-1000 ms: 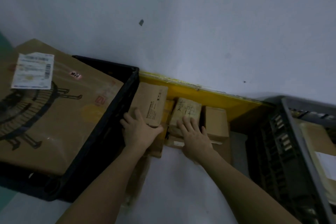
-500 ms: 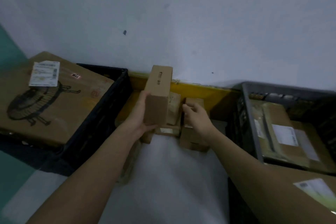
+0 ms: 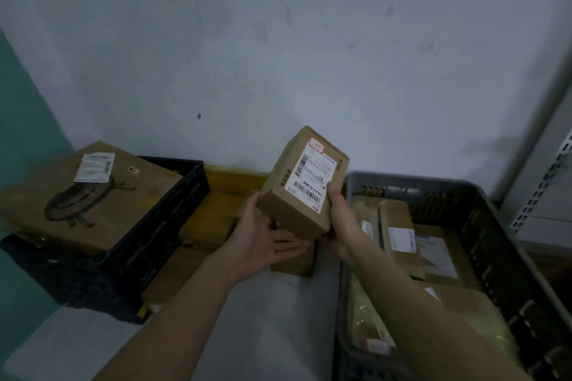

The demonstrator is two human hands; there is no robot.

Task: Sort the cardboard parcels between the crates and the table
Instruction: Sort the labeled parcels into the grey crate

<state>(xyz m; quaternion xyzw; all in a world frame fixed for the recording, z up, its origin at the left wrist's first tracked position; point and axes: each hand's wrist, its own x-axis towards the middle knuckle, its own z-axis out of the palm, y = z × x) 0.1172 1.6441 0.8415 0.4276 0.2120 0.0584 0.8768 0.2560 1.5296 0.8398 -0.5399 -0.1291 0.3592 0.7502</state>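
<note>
A small cardboard parcel [image 3: 303,182] with a white barcode label is held up in the air, tilted, above the table [image 3: 278,318]. My right hand [image 3: 340,219] grips its right side, thumb along the label face. My left hand [image 3: 260,241] lies palm up under the parcel's lower left corner, fingers stretched out and thumb touching its left edge. To the left stands a black crate [image 3: 173,226] with a large printed cardboard box [image 3: 93,198] on top. On the right a grey crate [image 3: 433,185] holds several labelled parcels [image 3: 399,235].
More cardboard parcels [image 3: 210,219] lie on the table between the crates, one [image 3: 294,266] just below my hands. A yellow board [image 3: 229,179] runs along the wall behind them. A metal shelf upright [image 3: 541,195] stands at the far right.
My left hand lifted the parcel from the pile. It has been turned label side up, and my right hand left the table pile and took hold of it. The view swung right.
</note>
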